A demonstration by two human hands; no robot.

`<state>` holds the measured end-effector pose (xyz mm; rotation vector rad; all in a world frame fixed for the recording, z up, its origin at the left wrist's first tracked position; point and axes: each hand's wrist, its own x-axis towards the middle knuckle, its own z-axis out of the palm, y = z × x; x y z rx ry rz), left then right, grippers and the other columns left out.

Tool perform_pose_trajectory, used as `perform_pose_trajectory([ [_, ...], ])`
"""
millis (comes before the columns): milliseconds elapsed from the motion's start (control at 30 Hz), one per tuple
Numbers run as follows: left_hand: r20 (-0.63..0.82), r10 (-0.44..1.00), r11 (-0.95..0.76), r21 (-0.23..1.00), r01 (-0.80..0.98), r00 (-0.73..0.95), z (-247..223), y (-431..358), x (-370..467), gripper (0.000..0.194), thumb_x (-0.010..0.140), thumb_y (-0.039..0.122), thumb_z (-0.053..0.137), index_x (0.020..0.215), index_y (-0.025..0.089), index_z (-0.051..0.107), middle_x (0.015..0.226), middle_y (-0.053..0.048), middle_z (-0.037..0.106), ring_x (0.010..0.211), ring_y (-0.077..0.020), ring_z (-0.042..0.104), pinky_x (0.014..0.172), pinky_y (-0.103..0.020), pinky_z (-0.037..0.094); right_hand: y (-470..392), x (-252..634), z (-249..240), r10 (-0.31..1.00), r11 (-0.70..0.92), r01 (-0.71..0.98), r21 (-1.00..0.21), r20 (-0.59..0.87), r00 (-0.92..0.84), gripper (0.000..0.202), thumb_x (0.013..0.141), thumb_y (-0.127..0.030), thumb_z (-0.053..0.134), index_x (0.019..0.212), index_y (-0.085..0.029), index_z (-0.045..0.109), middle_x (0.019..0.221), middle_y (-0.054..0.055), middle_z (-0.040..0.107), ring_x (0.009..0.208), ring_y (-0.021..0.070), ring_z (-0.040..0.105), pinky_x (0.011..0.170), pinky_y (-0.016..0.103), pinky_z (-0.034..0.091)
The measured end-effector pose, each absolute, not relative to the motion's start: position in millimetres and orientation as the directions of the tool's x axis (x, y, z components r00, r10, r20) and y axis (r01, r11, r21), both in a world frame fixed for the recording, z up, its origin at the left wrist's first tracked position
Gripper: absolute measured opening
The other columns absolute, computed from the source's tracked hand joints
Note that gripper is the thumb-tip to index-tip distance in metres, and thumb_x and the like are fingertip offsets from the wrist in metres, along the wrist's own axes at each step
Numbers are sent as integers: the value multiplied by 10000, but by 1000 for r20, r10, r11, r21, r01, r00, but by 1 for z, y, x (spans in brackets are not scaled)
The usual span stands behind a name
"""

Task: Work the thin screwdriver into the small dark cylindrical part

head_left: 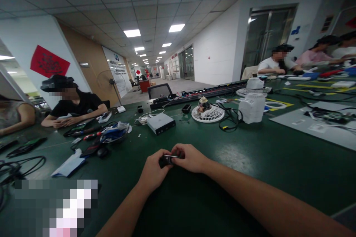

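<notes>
Low over the green table, my left hand (155,168) is closed around a small black object (166,160) with a thin pale edge along its top. My right hand (190,158) meets it from the other side, with thumb and fingers pinched on the same object's right end. Fingers cover much of the piece, so its exact kind is unclear. A silver-topped disc drive (160,123) lies just beyond my hands. Further back sit a small black tray (186,109) and a white round fan grille (208,114) with a motor on it.
A white plastic housing (251,108) and black cable (230,118) lie to the right, before a grey panel (319,122). Tools, a blue-white bundle (115,132) and a pale blue cloth (69,163) lie left. Co-workers sit at the far left and right.
</notes>
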<state>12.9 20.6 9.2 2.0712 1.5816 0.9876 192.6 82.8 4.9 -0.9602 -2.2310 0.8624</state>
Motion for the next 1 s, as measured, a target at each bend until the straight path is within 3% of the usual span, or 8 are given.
perform_pose_trajectory([
  [167, 315, 949, -228, 639, 735, 22, 2, 27, 9, 222, 711, 129, 650, 914, 217, 634, 876, 1, 706, 828, -191, 658, 741, -300, 472, 88, 201, 8, 751, 623, 458, -634, 323, -575, 154, 812, -162, 565, 943, -172, 645, 789, 20, 676, 681, 132, 600, 604, 225, 404],
  [333, 316, 948, -183, 628, 756, -33, 1, 28, 6, 230, 714, 157, 653, 933, 218, 617, 885, -10, 702, 840, -199, 657, 728, -304, 473, 88, 207, 12, 720, 678, 504, -535, 343, -603, 123, 794, -166, 575, 860, -183, 677, 775, 21, 686, 682, 140, 605, 616, 233, 402],
  [600, 309, 950, -232, 630, 741, 35, 4, 24, 8, 214, 708, 157, 655, 912, 214, 623, 910, -15, 693, 844, -200, 648, 747, -309, 477, 87, 205, 12, 704, 704, 548, -452, 338, -625, 150, 804, -185, 572, 892, -202, 692, 838, 29, 706, 738, 161, 625, 653, 251, 416],
  [767, 305, 952, -221, 641, 735, 20, 2, 25, 9, 230, 697, 141, 656, 914, 212, 624, 913, -16, 696, 847, -199, 647, 749, -307, 478, 86, 206, 12, 680, 711, 519, -474, 279, -678, 136, 779, -184, 585, 862, -199, 691, 788, 16, 698, 690, 152, 619, 620, 237, 412],
  [1000, 316, 948, -246, 631, 736, 46, 2, 24, 9, 203, 707, 158, 650, 900, 214, 624, 887, -8, 689, 815, -193, 645, 726, -301, 475, 86, 204, 11, 715, 691, 553, -466, 326, -618, 147, 777, -186, 566, 864, -204, 683, 797, 22, 698, 700, 158, 616, 620, 245, 397],
])
